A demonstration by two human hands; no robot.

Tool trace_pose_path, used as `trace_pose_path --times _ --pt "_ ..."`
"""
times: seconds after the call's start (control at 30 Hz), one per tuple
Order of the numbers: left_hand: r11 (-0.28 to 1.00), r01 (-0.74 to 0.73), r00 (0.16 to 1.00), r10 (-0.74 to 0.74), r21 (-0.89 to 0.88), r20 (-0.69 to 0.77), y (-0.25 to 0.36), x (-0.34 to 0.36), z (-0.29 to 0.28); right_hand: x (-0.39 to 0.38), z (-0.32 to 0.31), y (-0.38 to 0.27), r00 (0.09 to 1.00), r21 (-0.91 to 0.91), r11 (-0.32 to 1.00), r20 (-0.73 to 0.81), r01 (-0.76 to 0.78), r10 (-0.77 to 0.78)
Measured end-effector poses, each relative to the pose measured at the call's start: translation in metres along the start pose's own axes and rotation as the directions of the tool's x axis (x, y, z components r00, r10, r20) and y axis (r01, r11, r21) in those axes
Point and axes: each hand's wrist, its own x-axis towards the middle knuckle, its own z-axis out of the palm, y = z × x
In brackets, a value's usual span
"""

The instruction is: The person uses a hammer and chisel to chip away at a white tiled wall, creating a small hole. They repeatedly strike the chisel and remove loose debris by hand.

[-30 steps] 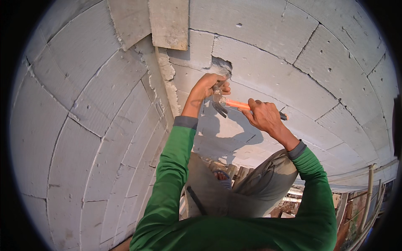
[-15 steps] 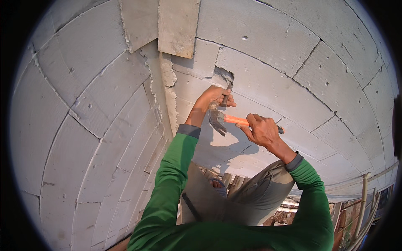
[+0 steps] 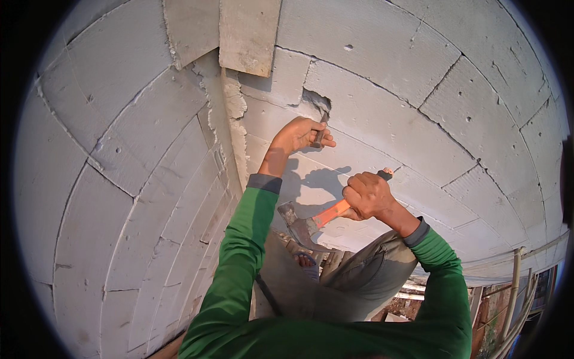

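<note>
A dark metal chisel (image 3: pixel 320 133) is pinched in the fingers of my left hand (image 3: pixel 302 134). Its far end reaches into a rough hole (image 3: pixel 317 103) in the grey block wall (image 3: pixel 371 113). My right hand (image 3: pixel 368 195) wraps round the orange and black handle of a claw hammer (image 3: pixel 305 226). The hammer's head hangs below and apart from the chisel, over my lap, with the claw pointing down.
A second block wall (image 3: pixel 119 197) meets the first at a corner on the left. Two boards or slabs (image 3: pixel 248 36) come down at the top of that corner. Bamboo poles (image 3: pixel 513 293) stand at lower right. My foot (image 3: pixel 306 261) rests on wooden slats below.
The hammer has swung down and away from the chisel's end toward my lap, its handle now tilted. My left hand keeps the chisel in the hole.
</note>
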Motion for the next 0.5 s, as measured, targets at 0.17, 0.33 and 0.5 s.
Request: trace_pose_path --times 0.17,0.33,0.5 --pt "1.000 0.001 1.000 -0.001 0.012 0.002 0.001 0.011 0.007 -0.031 0.022 0.043 0.754 -0.188 0.774 0.179 -0.605 0.633" --pt "0.993 -0.072 0.978 0.088 0.089 -0.189 -0.015 0.023 0.006 -0.016 0.015 0.018 0.846 -0.178 0.851 0.127 -0.494 0.517" --pt "0.395 0.164 0.785 0.502 0.904 -0.362 0.019 -0.002 -0.013 -0.019 0.019 0.016 0.906 -0.204 0.910 0.158 -0.360 0.393"
